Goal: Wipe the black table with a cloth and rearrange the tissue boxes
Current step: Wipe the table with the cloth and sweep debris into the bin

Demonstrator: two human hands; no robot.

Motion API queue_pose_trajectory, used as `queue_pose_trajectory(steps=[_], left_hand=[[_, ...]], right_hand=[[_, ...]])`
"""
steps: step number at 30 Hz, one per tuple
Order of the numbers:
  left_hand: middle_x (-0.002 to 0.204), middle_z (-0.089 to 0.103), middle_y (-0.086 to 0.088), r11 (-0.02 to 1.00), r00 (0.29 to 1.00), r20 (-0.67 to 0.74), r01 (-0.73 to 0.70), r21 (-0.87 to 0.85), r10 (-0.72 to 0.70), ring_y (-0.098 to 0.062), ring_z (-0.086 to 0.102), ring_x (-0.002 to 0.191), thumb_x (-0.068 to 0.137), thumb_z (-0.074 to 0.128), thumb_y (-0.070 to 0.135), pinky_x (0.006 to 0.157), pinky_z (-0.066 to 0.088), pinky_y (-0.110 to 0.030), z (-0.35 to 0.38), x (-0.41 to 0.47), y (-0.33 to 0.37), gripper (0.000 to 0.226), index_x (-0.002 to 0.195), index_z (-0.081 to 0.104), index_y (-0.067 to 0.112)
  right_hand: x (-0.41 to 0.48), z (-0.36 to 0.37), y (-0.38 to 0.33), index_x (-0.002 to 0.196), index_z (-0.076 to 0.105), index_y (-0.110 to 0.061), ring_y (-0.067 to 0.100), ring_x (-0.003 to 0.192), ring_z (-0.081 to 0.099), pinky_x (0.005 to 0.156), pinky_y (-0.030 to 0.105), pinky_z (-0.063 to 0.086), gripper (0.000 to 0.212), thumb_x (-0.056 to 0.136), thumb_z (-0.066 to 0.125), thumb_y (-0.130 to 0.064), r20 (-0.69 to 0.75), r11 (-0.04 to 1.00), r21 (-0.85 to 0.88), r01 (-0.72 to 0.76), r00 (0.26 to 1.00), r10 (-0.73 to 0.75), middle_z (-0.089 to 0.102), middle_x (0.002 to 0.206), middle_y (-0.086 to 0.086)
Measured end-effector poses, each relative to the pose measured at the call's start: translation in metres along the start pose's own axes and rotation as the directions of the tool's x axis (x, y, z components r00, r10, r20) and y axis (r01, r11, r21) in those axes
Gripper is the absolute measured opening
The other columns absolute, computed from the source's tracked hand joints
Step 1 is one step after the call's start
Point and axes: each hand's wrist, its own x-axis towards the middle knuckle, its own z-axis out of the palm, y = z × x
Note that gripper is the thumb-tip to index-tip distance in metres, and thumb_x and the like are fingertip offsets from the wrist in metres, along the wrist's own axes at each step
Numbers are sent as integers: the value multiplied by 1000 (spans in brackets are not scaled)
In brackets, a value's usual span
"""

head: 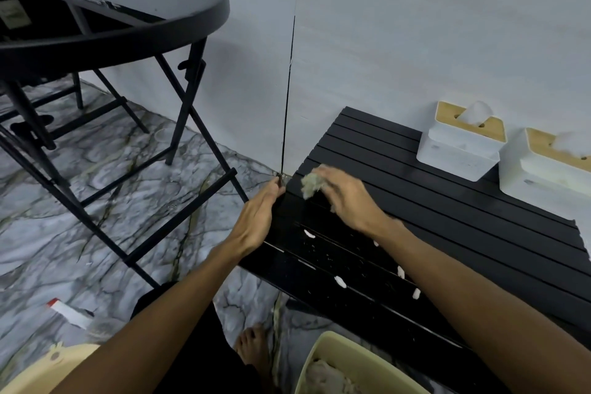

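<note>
Motion-blurred cloth (311, 184) bunched in right hand (343, 198) on slatted black tabletop (447, 227); left hand (259, 217) gripping its left edge, fingertips hidden; farther tissue box (543, 176) cropped by frame.

A home room is suggested. A marble-patterned floor (80, 233) is seen at 9 o'clock, a plain wall (415, 25) at 12, a round folding table (128, 32) at 10. At 3, tissue boxes (457, 157) are set on a low slatted table (447, 217); a bare foot (252, 349) is shown at 6.
</note>
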Motion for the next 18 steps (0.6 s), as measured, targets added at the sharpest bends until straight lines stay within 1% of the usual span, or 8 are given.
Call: queue_pose_trajectory(steps=[2,3,5,7,9,13,15,18], left_hand=[[150,44,13,1000,999,21,30,-9,-30,-3,33,141,96,17,68,116,17,-27,-4,2,-3,69,154,23,31],[153,40,12,999,998,29,48,-8,-48,-3,33,142,94,17,73,119,16,-31,-6,4,-3,74,155,19,31],[158,29,11,997,996,47,71,-11,-71,-8,34,142,93,20,74,120,16,-34,-10,7,0,76,156,8,33],[159,23,11,994,995,49,86,-63,-83,-13,44,137,98,23,64,115,21,-31,-14,9,7,70,156,-1,32],[160,21,8,988,993,48,109,-108,-104,-15,50,131,100,22,60,117,22,-38,-21,15,10,69,157,-1,28],[161,26,1,956,982,70,189,-224,-177,-24,32,144,102,22,54,120,21,-44,-32,27,11,65,156,14,20],[158,32,-1,960,978,71,207,-189,-197,-24,32,144,102,22,54,119,23,-42,-34,27,14,64,155,20,18],[153,41,-2,974,975,84,214,-79,-207,-27,42,136,101,20,56,111,31,-40,-34,20,19,65,152,31,16]], right_hand=[[14,8,13,137,58,-9,18,141,46,117,42,38,34,105,47,-11,-40,981,-77,-180,983,178,58,142,10],[20,14,14,139,55,-9,29,139,46,113,47,40,35,106,45,-13,-35,955,-125,-268,964,265,55,143,14],[25,29,5,138,54,-8,36,129,49,101,49,46,34,106,43,-11,-15,932,-205,-299,953,303,53,139,15],[22,43,-13,138,52,-8,38,128,49,96,52,48,35,104,44,-7,31,940,-258,-221,971,237,49,141,16],[16,53,-29,140,50,-11,41,130,50,96,55,48,36,104,44,-7,104,952,-276,-136,980,170,46,146,16],[5,66,-52,144,43,-23,43,125,57,93,61,53,39,106,46,-16,293,961,-265,81,956,0,37,156,10],[0,63,-61,146,43,-23,39,129,55,96,59,52,41,106,47,-17,360,953,-221,206,926,-117,34,160,7],[-11,56,-69,150,44,-19,32,141,46,103,55,50,43,107,47,-20,438,922,-169,349,864,-247,30,164,6]])
